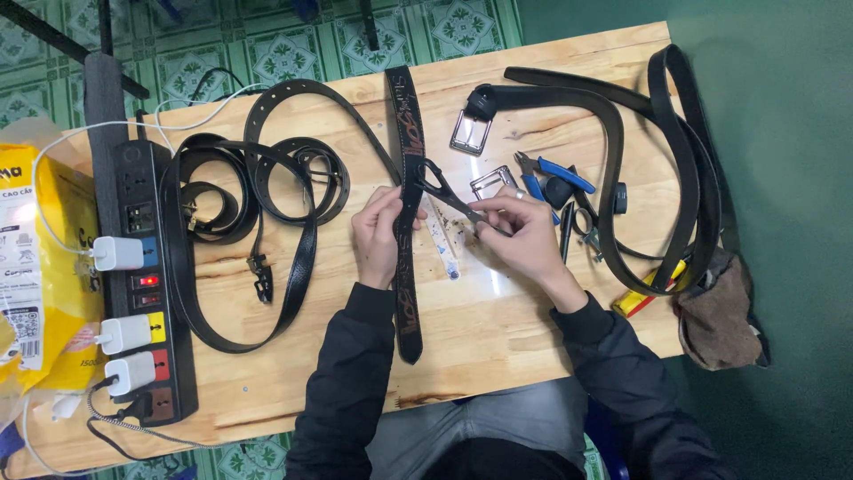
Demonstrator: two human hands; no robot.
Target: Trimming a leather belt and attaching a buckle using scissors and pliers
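At the middle of the pale wooden table (498,311), a black leather belt with orange stitched lettering (407,293) lies straight from the far edge to the near edge. The left hand (378,236) pinches this belt at its left side, thumb and fingers pressed together on the strap. The right hand (524,233) is closed around the handles of black-handled scissors (442,188), whose point rests against the belt just beside the left fingers. Risk, as a judgement: the tool tip sits close to the left fingertips, so a slip on the smooth leather could nick the skin or scar the strap face; the belt is held at one point only and could twist. Materials: the belts are matte, flexible, punched with round holes; several plain black belts (258,187) lie coiled toward the left edge, more loop along the right edge. A bright rectangular metal buckle (469,133) lies near the far edge, blue-handled pliers (546,173) just right of the hands. A black power strip (142,276) with white chargers runs along the left edge, beside a yellow plastic bag (44,267). A brown cloth (715,320) hangs at the right near corner.
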